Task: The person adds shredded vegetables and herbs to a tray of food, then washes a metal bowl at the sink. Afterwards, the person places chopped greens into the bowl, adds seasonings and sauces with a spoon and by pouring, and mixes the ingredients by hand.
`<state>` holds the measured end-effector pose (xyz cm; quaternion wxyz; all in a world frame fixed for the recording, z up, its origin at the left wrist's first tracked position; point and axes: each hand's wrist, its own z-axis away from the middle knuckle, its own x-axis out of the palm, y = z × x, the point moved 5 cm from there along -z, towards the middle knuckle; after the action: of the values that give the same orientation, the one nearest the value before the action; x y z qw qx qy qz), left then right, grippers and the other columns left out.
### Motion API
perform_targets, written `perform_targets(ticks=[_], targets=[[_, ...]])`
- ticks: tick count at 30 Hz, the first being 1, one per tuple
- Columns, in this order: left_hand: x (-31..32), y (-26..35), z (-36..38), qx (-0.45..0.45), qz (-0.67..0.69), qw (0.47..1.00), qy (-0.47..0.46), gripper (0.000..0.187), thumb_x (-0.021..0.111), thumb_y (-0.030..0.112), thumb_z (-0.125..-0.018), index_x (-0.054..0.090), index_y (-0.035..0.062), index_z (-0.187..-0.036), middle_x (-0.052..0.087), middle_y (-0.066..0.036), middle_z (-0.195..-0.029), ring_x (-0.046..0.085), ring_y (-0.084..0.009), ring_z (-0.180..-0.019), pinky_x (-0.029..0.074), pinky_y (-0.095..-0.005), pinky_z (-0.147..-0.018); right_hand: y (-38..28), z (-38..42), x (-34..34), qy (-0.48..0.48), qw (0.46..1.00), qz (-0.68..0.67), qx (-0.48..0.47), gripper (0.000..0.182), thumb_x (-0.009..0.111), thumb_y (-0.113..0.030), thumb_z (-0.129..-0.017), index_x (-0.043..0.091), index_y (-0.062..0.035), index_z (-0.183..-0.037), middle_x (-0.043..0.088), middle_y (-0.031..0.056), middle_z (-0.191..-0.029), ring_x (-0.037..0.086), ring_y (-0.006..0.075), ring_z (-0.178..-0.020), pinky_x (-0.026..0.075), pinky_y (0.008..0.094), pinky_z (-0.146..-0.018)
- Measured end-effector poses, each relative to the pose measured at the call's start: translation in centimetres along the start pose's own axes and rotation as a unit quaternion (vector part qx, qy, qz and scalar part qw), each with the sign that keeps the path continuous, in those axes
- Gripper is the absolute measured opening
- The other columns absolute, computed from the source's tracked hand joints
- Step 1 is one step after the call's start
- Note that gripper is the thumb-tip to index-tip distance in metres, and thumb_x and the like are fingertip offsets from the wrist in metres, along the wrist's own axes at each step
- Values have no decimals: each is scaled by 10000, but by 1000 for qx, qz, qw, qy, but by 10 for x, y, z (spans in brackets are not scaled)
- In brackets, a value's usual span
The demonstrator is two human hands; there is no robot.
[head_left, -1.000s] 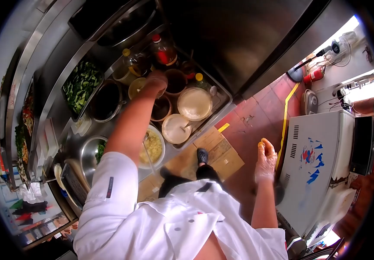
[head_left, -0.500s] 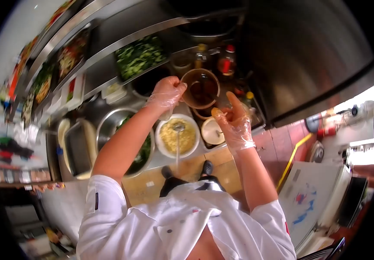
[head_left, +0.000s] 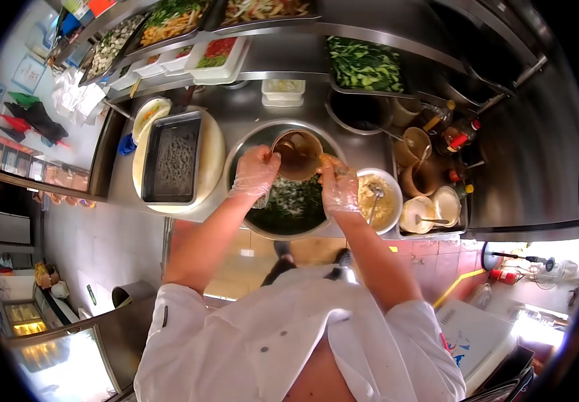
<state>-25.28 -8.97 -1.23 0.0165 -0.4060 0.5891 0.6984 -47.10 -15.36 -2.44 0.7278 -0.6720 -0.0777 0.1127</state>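
A round brown container (head_left: 297,155) with dark liquid inside is held over a large steel bowl (head_left: 234,157). My left hand (head_left: 256,173), in a clear plastic glove, grips its left side. My right hand (head_left: 339,184), also gloved, has its fingers pressed to the container's right side. Beneath them, chopped greens (head_left: 289,209) with white bits on top fill the bowl. To the right sits a white bowl (head_left: 396,208) of pale yellow chopped food with a spoon in it.
A black tray (head_left: 172,157) lies on a round board (head_left: 213,151) at the left. Seasoning tubs (head_left: 413,146) and bottles (head_left: 460,136) stand at the right. Above, a shelf (head_left: 256,79) carries small tubs and a tray of cut greens (head_left: 366,65).
The view has swung left. Both hands have carried the brown container from beside the seasonings to above the steel bowl. My right hand, earlier apart from the container, now touches it.
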Motion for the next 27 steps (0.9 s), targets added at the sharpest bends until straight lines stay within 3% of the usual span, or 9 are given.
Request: perform_targets(ticks=[3, 4, 7, 10, 17, 20, 23, 26, 27], targets=[[-18, -33, 3, -50, 48, 997, 18, 312, 693, 247, -893, 599, -15, -751, 611, -215, -749, 600, -393, -711, 473, -470, -672, 15, 0, 35, 28, 980, 198, 8, 342, 566, -266, -1041, 686, 28, -1168, 748, 155, -896, 684, 172, -756, 542, 327, -735], [-21, -43, 1, -42, 49, 998, 24, 309, 694, 239, -892, 597, -16, -747, 604, -213, -737, 596, -390, -703, 471, -469, -670, 12, 5, 42, 3, 995, 102, 14, 350, 578, -289, -1039, 694, 17, -1160, 747, 120, -869, 681, 154, -741, 542, 326, -726], [-37, -42, 2, 13, 17, 999, 42, 295, 695, 211, -892, 593, -21, -741, 593, -213, -721, 594, -384, -689, 467, -468, -660, 28, -1, 56, 59, 984, 8, 165, 306, 593, -248, -1033, 696, 11, -1161, 746, 109, -851, 675, 154, -718, 550, 306, -712], [-37, -54, -8, 11, 40, 998, 44, 280, 695, 184, -889, 589, -27, -739, 586, -215, -720, 593, -380, -693, 467, -466, -661, 33, 4, 53, 84, 986, -60, 129, 288, 628, -281, -1021, 727, -46, -1156, 739, 64, -852, 642, 123, -711, 537, 280, -683], [-37, -67, -42, 10, 101, 994, 51, 261, 684, 168, -894, 586, -32, -758, 584, -214, -739, 585, -390, -713, 475, -468, -687, -28, 37, 10, 130, 989, -19, 64, 311, 609, -252, -1046, 700, -5, -1211, 754, 84, -939, 655, 117, -742, 547, 264, -738], [-39, -64, -53, 45, 29, 996, 66, 249, 680, 156, -892, 580, -23, -752, 586, -217, -746, 594, -402, -742, 480, -478, -694, -40, 36, 8, 41, 983, 59, -170, 216, 593, -124, -1040, 700, -12, -1191, 748, 118, -1024, 673, 135, -787, 552, 272, -727], [-45, -49, -50, 124, -5, 985, 119, 234, 690, 141, -873, 574, -14, -741, 585, -221, -748, 597, -411, -763, 480, -486, -700, -50, 34, 35, 9, 900, 189, -391, 205, 606, 4, -985, 713, -24, -1157, 736, 177, -1100, 714, 225, -846, 572, 303, -755], [-41, -44, -44, 120, 11, 984, 130, 209, 696, 111, -849, 571, -8, -730, 582, -211, -746, 592, -401, -735, 476, -480, -681, -25, 12, 59, -7, 926, 255, -279, 266, 623, -134, -997, 676, 30, -1200, 748, 157, -1060, 721, 188, -870, 559, 283, -787], [-39, -42, -44, 113, 20, 987, 111, 207, 695, 103, -844, 568, -8, -724, 581, -206, -744, 592, -398, -726, 476, -476, -674, -8, 0, 62, 25, 967, 177, -181, 256, 618, -131, -1004, 679, 32, -1191, 747, 150, -1018, 713, 191, -828, 558, 283, -750]])
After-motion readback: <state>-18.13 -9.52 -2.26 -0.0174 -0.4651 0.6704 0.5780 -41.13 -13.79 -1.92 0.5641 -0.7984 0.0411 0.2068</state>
